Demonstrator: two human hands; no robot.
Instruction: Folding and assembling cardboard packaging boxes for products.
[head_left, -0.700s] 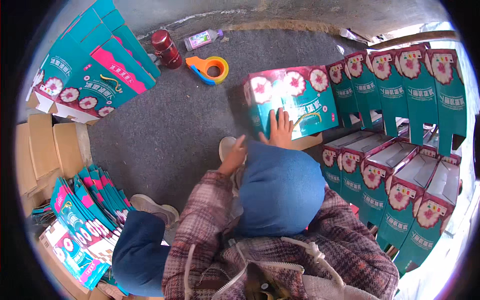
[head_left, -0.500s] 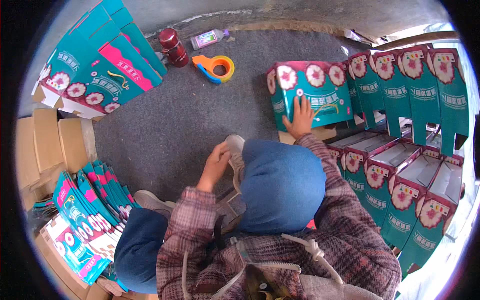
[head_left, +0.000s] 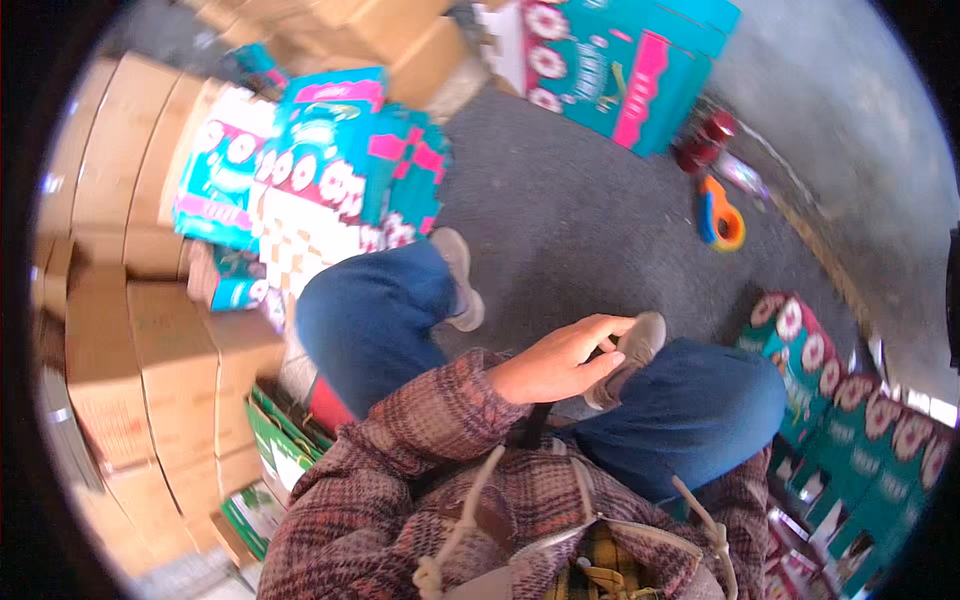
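My left hand [head_left: 562,362] is in the middle, over my right shoe and beside my right knee. Its fingers are loosely bent with the thumb apart, and nothing shows in them. My right hand is out of sight; only the plaid sleeve [head_left: 722,495] shows, passing behind the knee. Past that knee stands a made-up teal and maroon carton [head_left: 795,345] with fruit pictures. A pile of flat, unfolded teal and pink cartons [head_left: 325,155] lies to the left, beyond my left knee.
Brown cardboard boxes [head_left: 165,350] are stacked along the left. Large flat teal sheets [head_left: 605,70] lean at the far side. Near the wall are an orange and blue tape dispenser [head_left: 722,215], a red flask [head_left: 706,140] and a bottle [head_left: 742,176]. Rows of standing cartons [head_left: 870,450] fill the lower right.
My view has swung to the left, so the flat cartons now sit nearer the middle. My right hand, earlier on the standing carton, has gone out of sight.
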